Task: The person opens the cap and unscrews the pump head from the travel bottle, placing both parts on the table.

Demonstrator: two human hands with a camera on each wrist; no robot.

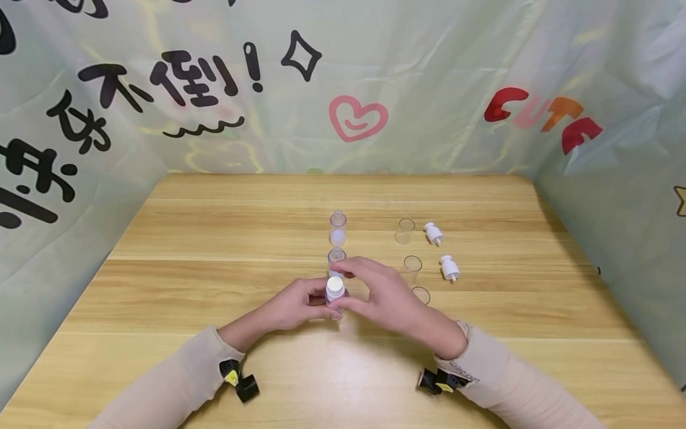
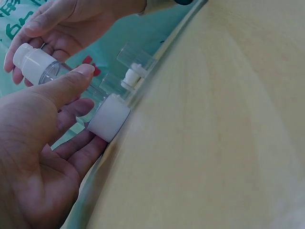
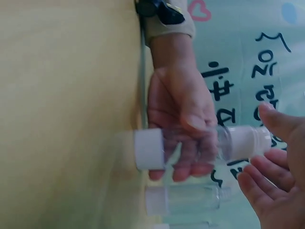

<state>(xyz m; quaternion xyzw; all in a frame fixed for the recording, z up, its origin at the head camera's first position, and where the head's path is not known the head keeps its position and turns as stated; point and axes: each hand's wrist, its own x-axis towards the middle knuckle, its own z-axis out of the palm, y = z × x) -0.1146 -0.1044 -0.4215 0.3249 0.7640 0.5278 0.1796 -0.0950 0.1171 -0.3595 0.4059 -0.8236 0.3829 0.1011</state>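
My left hand [image 1: 292, 304] grips a clear pump bottle [image 1: 335, 288] upright at the table's middle, thumb and fingers round its transparent body. A white base [image 3: 148, 149] and a white pump head [image 3: 244, 141] show on the bottle in the right wrist view. Around the bottle's top, my right hand [image 1: 388, 298] has its thumb and fingers spread. A gap shows between its thumb and the pump head in the right wrist view; whether any other finger touches is unclear. Just behind stand two more clear bottles [image 1: 337, 229] without pump heads.
To the right, two loose white pump heads [image 1: 449, 268] lie on the wooden table [image 1: 187, 238]. Beside them stand three clear cylindrical covers [image 1: 405, 231], the nearest partly behind my right hand. A printed cloth [image 1: 429, 71] hangs round the table's back and sides.
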